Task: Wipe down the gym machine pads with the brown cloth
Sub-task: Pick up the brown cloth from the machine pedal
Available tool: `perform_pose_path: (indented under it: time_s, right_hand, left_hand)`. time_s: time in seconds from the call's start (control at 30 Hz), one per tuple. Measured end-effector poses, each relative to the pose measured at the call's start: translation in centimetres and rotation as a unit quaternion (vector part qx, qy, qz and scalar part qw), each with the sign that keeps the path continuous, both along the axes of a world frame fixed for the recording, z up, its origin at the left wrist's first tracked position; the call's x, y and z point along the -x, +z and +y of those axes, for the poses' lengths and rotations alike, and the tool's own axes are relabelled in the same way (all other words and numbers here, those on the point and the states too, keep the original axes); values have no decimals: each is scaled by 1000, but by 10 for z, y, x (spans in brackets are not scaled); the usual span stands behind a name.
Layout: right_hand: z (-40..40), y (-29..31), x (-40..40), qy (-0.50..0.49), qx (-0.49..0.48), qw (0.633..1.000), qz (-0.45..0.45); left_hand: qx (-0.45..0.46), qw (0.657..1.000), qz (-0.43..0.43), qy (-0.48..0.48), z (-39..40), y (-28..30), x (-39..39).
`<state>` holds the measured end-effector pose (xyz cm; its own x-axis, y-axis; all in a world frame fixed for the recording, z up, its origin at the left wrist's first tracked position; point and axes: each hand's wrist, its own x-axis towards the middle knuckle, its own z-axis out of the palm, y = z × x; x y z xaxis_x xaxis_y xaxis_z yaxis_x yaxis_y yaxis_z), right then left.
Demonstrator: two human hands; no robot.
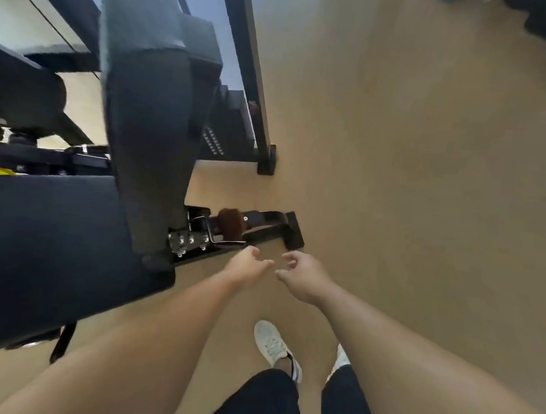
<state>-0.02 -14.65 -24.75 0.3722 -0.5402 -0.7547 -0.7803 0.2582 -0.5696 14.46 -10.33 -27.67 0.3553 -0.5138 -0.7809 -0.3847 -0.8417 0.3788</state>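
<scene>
**Both hands empty, cloth on the machine base**

Furthest left of the black metal base bar (264, 228) sits the wide dark padded seat (54, 244). The crumpled brown cloth (231, 225) rests on that bar. Just below the bar, your left hand (247, 266) hovers, fingers (267, 263) loosely curled, holding nothing. Your right hand (304, 278), beside it, is likewise half-curled and empty above the tan floor (407, 181).

The brown cloth (231, 225) lies bunched in a fuzzy lump on the machine's black base bar, down near the floor, just beyond my fingertips and touching neither hand. The seat pad (54, 253), dark and flat, sits to my left. The back pad (150, 132), dark and long, rises steeply from the seat's far edge.
</scene>
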Motion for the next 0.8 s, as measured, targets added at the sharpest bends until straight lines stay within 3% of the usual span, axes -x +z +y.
perform_pose_path:
  time_s: [0.2,0.3,0.4,0.53,0.7,0.8]
  right_hand:
    - [-43,-142,-22,-9,-52,999,10]
    - [-60,-202,-39,-46,-81,996,-13]
    - [-69,-248,-58,-114,-98,987,-50]
    - [-61,-292,-68,-133,-114,982,-68]
    - [-30,-319,-48,-116,-144,982,-33]
    - [-12,-316,-22,-113,-164,980,-11]
  left_hand:
    - [-73,994,63,55,-2,-142,7]
    - [-49,981,76,172,1,-206,-1]
    - [25,950,16,310,-5,-256,-28]
    - [63,905,-106,408,-20,-308,-88]
    - [101,910,-112,386,-27,-330,-120]
    - [136,889,-43,435,-33,-325,-106]
